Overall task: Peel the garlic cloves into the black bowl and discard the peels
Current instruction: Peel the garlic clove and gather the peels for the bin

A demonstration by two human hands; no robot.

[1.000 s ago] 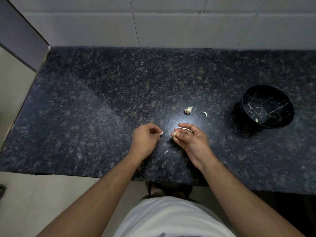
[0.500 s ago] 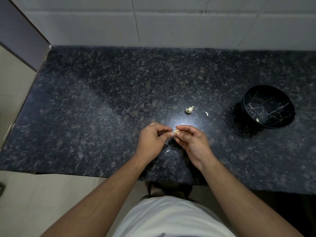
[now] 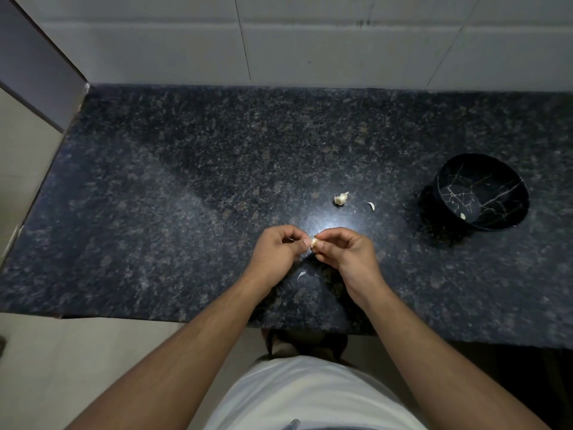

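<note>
Both hands meet over the counter [image 3: 155, 212]: right hand [image 3: 347, 256] pinches the garlic clove [image 3: 313, 243] steady while left hand [image 3: 276, 252] pinches its skin, black bowl [image 3: 508, 193] waiting at three o'clock.

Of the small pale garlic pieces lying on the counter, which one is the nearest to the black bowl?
The thin curved peel scrap: it lies nearer the black bowl than the chunkier garlic piece and the sliver below the hands.

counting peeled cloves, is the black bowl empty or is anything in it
Not empty: the black marbled bowl holds one small pale piece near its bottom edge; whether it is a peeled clove, cannot tell.
</note>
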